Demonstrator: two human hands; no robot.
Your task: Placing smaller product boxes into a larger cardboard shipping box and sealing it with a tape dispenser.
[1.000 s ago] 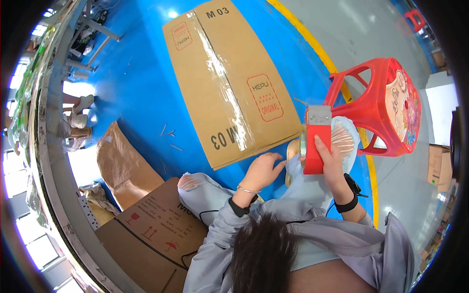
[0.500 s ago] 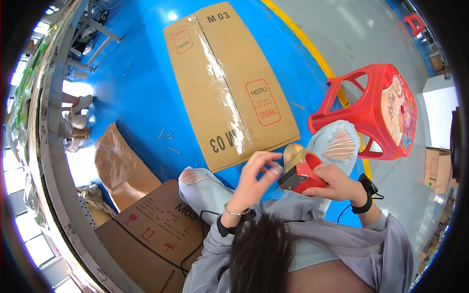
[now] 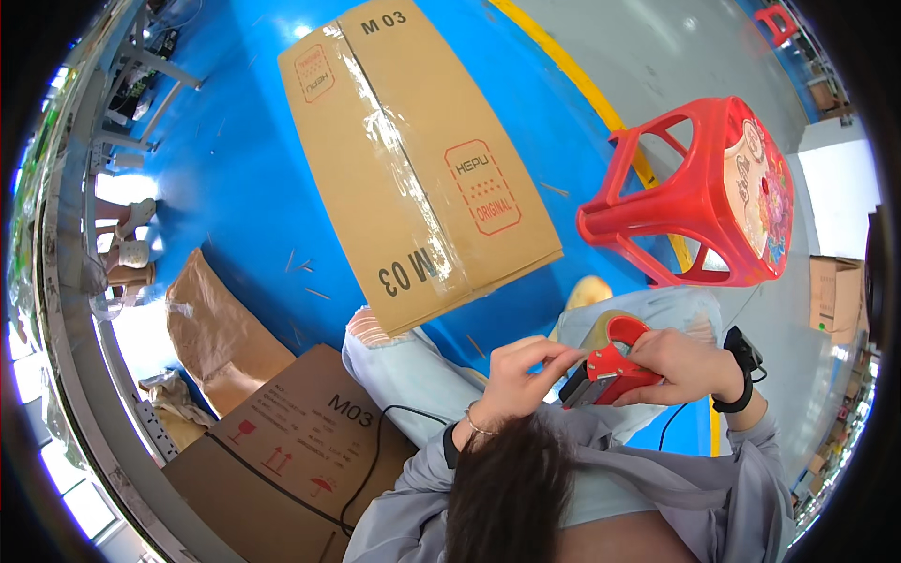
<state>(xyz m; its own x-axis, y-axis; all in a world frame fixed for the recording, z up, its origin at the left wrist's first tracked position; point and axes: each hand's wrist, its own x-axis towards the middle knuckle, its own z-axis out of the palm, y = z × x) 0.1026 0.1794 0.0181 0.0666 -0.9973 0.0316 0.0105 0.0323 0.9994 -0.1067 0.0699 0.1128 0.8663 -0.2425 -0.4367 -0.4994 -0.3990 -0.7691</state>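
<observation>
In my right hand (image 3: 671,366) is a red tape dispenser (image 3: 631,361) with a dark cutting edge and a roll of yellowish packing tape (image 3: 601,335). The fingers of that hand wrap round its right side. My left hand (image 3: 522,373) comes up to the other side of the dispenser, thumb and forefinger pinched together at the roll's edge. Whether a tape end sits between those fingertips is too small to tell. Beyond my knees a large brown carton (image 3: 347,159) lies on the blue floor, shiny clear tape running along its middle seam.
A red plastic stool (image 3: 694,197) lies on its side to the right, near a yellow floor line (image 3: 563,66). A second carton (image 3: 291,441) with a black cable over it is at lower left, beside a brown paper sheet (image 3: 221,328). Another person's feet (image 3: 131,235) show far left.
My left fingers have moved from hovering, blurred, to a pinch against the tape roll. The dispenser has shifted right and slightly nearer. The view has turned a little, so the carton sits further left.
</observation>
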